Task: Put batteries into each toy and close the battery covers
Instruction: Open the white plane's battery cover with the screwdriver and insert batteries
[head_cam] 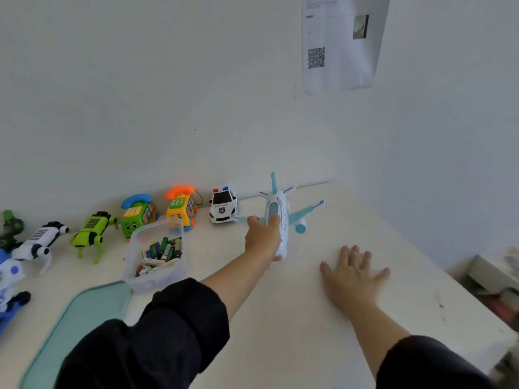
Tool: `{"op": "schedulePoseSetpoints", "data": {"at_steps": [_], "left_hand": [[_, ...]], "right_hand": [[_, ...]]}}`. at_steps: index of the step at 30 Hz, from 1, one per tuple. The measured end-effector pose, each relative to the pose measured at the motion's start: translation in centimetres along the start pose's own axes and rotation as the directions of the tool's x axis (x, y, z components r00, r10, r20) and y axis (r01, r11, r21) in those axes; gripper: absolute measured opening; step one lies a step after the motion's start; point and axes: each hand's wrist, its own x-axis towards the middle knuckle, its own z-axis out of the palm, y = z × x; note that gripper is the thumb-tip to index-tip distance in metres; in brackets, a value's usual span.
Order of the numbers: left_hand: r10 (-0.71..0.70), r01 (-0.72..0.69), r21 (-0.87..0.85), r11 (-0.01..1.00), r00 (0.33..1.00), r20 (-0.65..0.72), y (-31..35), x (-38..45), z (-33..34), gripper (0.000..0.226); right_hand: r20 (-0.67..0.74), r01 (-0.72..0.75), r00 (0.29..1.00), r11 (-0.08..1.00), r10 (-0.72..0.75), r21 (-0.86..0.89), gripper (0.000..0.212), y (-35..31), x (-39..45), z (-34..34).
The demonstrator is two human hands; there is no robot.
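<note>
One toy plane (280, 211), left hand (262, 238) fingers (273, 221) around fuselage

glossy plastic airplane (278, 211), matt table (295, 318)

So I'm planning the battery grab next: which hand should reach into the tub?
Probably the right hand: it lies open on the table, while the left hand grips the toy plane, though the battery tub sits leftward.

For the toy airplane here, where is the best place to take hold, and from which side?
Grip the toy airplane round its fuselage ahead of the wings, coming from its left as the left hand does. The wings and tail fin look thin; the body is rounded, and the fingers wrap it.
</note>
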Motion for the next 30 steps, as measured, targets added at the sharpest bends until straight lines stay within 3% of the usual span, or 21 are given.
{"op": "schedulePoseSetpoints", "data": {"at_steps": [5,12,16,19,23,27,30], "left_hand": [[-0.082,0.121,0.207,0.971,0.978,-0.190,1.2,4.7,3.1,0.054],[-0.050,0.096,0.148,0.984,0.957,-0.286,1.7,7.4,6.4,0.048],[-0.066,0.112,0.182,0.977,0.968,-0.243,2.1,9.0,6.5,0.051],[0.008,0.027,0.186,0.982,0.983,-0.183,2.1,9.6,6.0,0.056],[-0.070,0.087,0.169,0.982,0.992,-0.106,2.4,9.3,4.9,0.062],[0.064,-0.061,0.352,0.934,0.998,0.003,0.8,8.0,2.5,0.055],[0.252,-0.264,0.541,0.799,0.963,0.097,-0.6,6.4,-0.2,0.045]], "right_hand": [[-0.003,-0.024,1.000,1.000,0.024,0.016,0.068,-0.4,0.4,0.2],[0.022,-0.024,0.999,1.000,0.023,0.015,0.068,-0.5,0.4,0.1],[0.038,-0.015,0.999,1.000,0.014,0.013,0.068,-0.3,0.5,-0.1],[0.039,-0.013,0.999,1.000,0.012,0.017,0.068,-0.3,0.3,-0.2],[0.033,-0.015,0.999,1.000,0.014,0.011,0.068,0.0,0.4,-0.3],[0.032,-0.010,0.999,1.000,0.010,0.002,0.068,-0.1,0.4,-0.3],[0.035,-0.011,0.999,1.000,0.011,-0.009,0.068,-0.1,0.2,-0.4]]}}
